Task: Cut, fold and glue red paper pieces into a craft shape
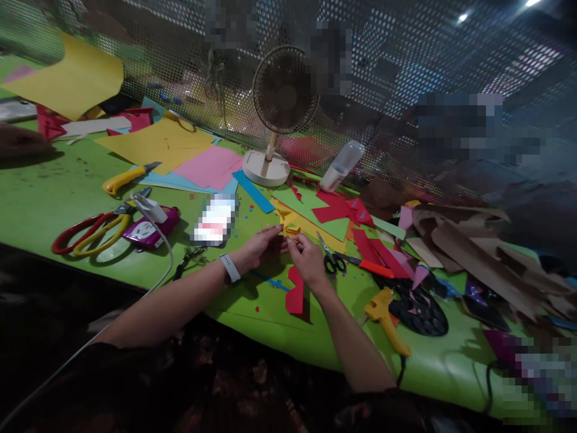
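Between my two hands is a small folded piece of yellow paper (291, 229), held just above the green table. My left hand (261, 245), with a pale watch on its wrist, pinches the paper's left side. The fingers of my right hand (306, 257) are closed on its lower right edge. Below them lies a notched piece of red paper (295, 294). Black-handled scissors (332, 260) rest just right of my right hand. Behind the hands are a yellow sheet (322, 228) and a light green sheet (311, 207).
A fan (267, 167) and a tilted bottle (342, 165) stand at the back. Left lie a lit phone (215, 219), large red-and-yellow-handled shears (101, 231), a yellow-handled knife (128, 177) and a purple power adapter (151, 228). Right are a yellow glue gun (385, 319), a black palette (419, 310) and brown paper (478, 252).
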`<state>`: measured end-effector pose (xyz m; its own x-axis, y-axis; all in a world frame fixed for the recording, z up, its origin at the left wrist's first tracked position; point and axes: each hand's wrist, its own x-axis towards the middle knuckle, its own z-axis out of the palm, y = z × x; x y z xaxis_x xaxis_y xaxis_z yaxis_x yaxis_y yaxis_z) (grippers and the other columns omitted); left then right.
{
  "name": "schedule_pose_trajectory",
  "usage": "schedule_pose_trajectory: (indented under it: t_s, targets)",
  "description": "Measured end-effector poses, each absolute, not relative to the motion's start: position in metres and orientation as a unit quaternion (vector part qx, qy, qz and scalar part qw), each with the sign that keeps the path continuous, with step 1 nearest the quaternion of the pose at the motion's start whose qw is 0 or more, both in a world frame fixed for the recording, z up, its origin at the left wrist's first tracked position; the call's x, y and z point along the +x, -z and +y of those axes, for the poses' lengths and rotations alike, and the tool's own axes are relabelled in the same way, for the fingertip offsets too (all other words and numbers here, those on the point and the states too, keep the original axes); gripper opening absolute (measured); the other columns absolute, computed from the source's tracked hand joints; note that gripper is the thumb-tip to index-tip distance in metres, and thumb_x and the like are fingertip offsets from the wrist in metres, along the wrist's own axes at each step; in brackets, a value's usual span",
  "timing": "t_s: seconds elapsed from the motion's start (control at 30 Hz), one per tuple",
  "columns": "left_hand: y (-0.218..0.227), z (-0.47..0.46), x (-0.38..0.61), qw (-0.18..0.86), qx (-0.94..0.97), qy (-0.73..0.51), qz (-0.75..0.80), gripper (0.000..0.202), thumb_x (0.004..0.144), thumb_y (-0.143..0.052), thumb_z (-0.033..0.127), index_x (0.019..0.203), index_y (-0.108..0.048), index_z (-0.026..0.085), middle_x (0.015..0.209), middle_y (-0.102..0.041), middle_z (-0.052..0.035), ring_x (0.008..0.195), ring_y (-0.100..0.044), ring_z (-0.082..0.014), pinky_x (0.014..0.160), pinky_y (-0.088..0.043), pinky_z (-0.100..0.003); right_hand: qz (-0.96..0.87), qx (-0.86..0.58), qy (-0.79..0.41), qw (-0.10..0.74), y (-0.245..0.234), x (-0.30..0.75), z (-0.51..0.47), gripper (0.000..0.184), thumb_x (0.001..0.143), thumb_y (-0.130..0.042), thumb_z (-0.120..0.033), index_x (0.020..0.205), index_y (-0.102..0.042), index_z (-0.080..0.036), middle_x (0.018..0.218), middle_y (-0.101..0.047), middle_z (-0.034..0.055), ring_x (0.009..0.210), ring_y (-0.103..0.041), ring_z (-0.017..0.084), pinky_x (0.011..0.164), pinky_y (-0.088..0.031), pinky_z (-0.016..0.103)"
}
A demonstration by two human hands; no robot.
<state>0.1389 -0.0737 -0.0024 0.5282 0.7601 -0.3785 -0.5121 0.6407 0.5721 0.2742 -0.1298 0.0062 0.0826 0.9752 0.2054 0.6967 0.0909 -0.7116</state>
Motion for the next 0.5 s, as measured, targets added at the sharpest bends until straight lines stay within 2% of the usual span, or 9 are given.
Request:
schedule_pose_trajectory:
  t_s: [0.5]
  targets:
    - [-0.0002,-0.0748,0.1396,0.847,0.209,-0.359,0.331,0.018,0.090,-0.056,0.024,0.080,-0.067,0.013,0.072,-0.072,-0.0096,0.063,-0.069,-0.0166,0.066,-0.057,-0.027,-0.619,-0.646,-0.216,0.392,-0.0006,0.2762,-0.1274,0.024,0.090,-0.049,-0.041,0.081,-0.063,-0.024,0.072,-0.074,0.0018,0.069,-0.071,0.021,0.066,-0.053,0.033]
